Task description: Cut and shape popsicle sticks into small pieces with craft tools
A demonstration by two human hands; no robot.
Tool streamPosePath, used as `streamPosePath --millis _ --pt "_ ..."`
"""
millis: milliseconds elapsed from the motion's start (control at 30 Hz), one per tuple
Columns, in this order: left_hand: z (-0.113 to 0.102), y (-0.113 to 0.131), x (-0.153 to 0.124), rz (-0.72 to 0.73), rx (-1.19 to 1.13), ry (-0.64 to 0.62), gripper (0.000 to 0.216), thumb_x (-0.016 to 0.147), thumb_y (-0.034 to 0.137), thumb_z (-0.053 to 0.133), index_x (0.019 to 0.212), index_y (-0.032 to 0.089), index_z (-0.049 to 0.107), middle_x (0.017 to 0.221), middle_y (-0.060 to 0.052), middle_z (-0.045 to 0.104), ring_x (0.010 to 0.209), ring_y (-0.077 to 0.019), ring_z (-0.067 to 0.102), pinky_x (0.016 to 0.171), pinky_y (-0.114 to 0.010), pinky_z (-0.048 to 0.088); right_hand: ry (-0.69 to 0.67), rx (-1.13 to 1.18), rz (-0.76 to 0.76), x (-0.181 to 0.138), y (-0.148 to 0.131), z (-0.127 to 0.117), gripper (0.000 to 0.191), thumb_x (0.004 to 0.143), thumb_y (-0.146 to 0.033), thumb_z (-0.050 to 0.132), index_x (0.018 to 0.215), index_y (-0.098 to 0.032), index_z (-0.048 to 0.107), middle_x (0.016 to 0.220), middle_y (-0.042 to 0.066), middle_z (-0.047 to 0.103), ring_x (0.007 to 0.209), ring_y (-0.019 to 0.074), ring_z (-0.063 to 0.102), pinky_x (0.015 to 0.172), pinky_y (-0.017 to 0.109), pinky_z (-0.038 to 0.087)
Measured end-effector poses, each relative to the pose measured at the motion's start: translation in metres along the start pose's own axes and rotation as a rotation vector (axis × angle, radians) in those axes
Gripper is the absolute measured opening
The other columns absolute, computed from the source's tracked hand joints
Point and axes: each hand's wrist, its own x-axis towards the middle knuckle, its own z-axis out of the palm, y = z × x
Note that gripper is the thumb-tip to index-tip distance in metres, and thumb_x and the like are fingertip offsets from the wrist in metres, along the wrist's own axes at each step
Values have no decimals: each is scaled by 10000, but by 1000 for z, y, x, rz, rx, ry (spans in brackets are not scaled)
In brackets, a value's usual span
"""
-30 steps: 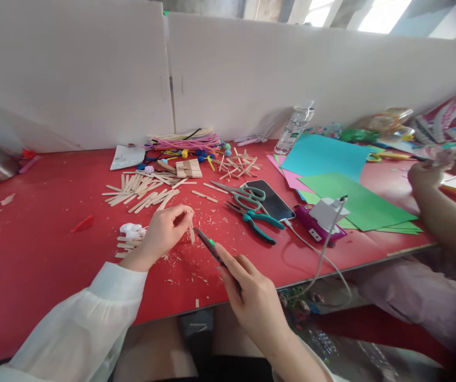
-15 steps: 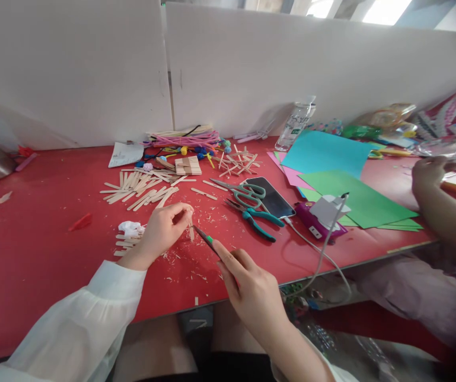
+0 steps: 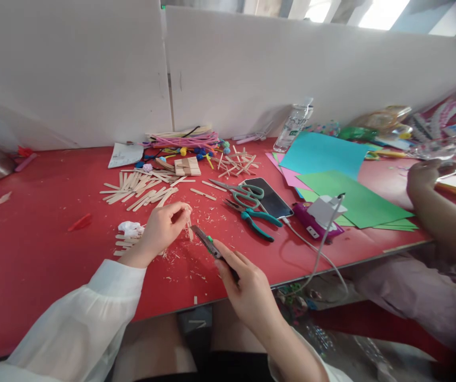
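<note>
My left hand (image 3: 160, 229) pinches a small wooden stick (image 3: 190, 230) upright over the red table (image 3: 44, 249). My right hand (image 3: 247, 292) grips a utility knife (image 3: 207, 242) with a green slider. Its blade tip points at the stick's lower end. Wood shavings (image 3: 196, 265) lie scattered under both hands. Some short sticks (image 3: 122, 245) and a crumpled white scrap (image 3: 131, 229) lie just left of my left hand.
Loose craft sticks (image 3: 140, 190) lie behind my hands. To the right are scissors (image 3: 239, 193), teal pliers (image 3: 257, 220), a phone (image 3: 269, 197), a purple glue gun (image 3: 317, 220) with its cable, and coloured paper sheets (image 3: 343, 183). Another person's hand (image 3: 424, 178) works at the far right.
My right hand and the knife have drawn slightly left and closer to the stick. The left hand has stayed almost still.
</note>
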Motion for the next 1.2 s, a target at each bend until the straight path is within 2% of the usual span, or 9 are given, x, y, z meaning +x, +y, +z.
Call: streamPosePath --millis 133,300,467,700,800,967,1200 --pt "0 1 -1 9 24 6 198 856 308 471 804 187 619 676 11 667 599 -125 603 585 -205 461 22 9 -15 -2 0 -2 390 909 -208 384 1243 -164 581 769 49 642 552 127 613 488 191 478" --pt "-1 3 -1 3 52 7 207 858 314 465 810 189 624 712 0 689 641 -137 623 605 -212 468 50 -165 -119 1 -2 -6 387 919 -198 364 1214 -162 611 752 37 630 486 96 577 439 177 428" --pt "-1 7 -1 11 57 11 196 850 303 472 809 193 629 706 3 694 636 -135 635 624 -209 481 81 -352 -193 4 -6 -10 384 914 -191 374 1208 -170 621 733 38 629 490 106 577 414 193 383" --pt "1 11 -2 26 98 9 201 863 305 467 826 196 631 747 -6 715 665 -145 648 633 -215 487 63 -627 -246 2 -18 -10 432 829 -112 435 1218 -169 613 669 31 613 404 110 517 358 225 258" --pt "2 10 -2 42 107 15 197 871 304 469 823 197 627 756 -6 713 682 -146 651 647 -216 486 47 -665 -245 3 -22 -9 446 800 -96 452 1214 -149 610 645 28 601 391 110 502 356 234 230" --pt "3 10 -3 51 89 -9 205 888 318 459 817 208 616 684 10 696 657 -144 650 624 -211 484 20 -670 -209 3 -25 -7 412 830 -130 453 1215 -141 602 631 24 592 379 105 488 354 237 218" --pt "3 9 -2 41 74 -10 207 888 316 444 815 207 604 627 22 663 601 -135 625 616 -213 473 -31 -599 -151 -1 -22 -1 435 833 -115 457 1253 -118 571 676 34 611 395 126 521 356 238 275"
